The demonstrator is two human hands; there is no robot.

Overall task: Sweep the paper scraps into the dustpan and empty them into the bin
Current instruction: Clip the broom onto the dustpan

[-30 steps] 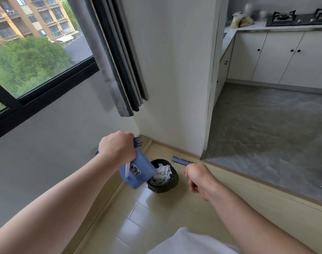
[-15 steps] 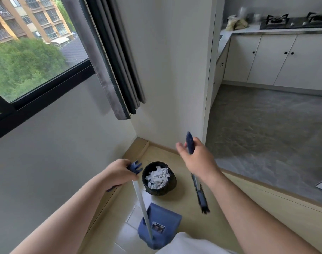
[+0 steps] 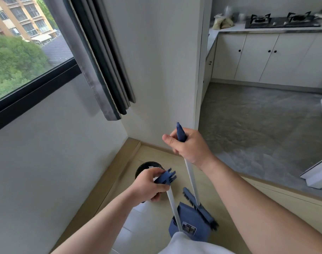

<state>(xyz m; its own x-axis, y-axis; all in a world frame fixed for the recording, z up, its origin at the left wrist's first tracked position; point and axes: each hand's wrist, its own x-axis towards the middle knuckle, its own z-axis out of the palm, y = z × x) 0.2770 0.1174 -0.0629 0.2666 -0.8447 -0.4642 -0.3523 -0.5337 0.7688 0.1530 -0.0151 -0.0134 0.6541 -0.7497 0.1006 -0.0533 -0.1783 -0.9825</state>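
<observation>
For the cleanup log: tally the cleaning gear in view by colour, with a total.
Blue with a white pole: 2, the dustpan in the left hand and the broom in the right hand.
Black: 1, the bin, partly hidden behind the left hand.
Total: 3

We stand in a home, an upstairs flat: beside the window (image 3: 28, 57) hangs a grey curtain (image 3: 101, 70), and beyond the white wall to its right a kitchen opens, with white cabinets (image 3: 266, 57) under a worktop (image 3: 229, 31) carrying a gas hob (image 3: 281, 21).
</observation>
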